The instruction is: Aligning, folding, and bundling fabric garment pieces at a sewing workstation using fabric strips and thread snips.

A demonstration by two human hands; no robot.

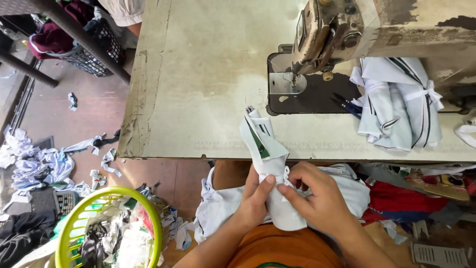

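Both of my hands grip a tied bundle of pale blue-white fabric pieces [265, 149] at the near edge of the sewing table [208, 74]. My left hand [255, 198] pinches it from the left, my right hand [317, 196] from the right, fingers at the tie around its middle. The bundle's top, with a dark green stripe, leans onto the table edge. More pale fabric [218, 206] lies on my lap below.
A worn sewing machine [347, 30] stands at the back right, with blue-handled snips [347, 105] and a tied fabric bundle [401, 104] beside it. A lime-green basket [106, 196] of scraps sits on the floor left. Fabric scraps [34, 161] litter the floor; a dark basket [91, 54] stands farther back.
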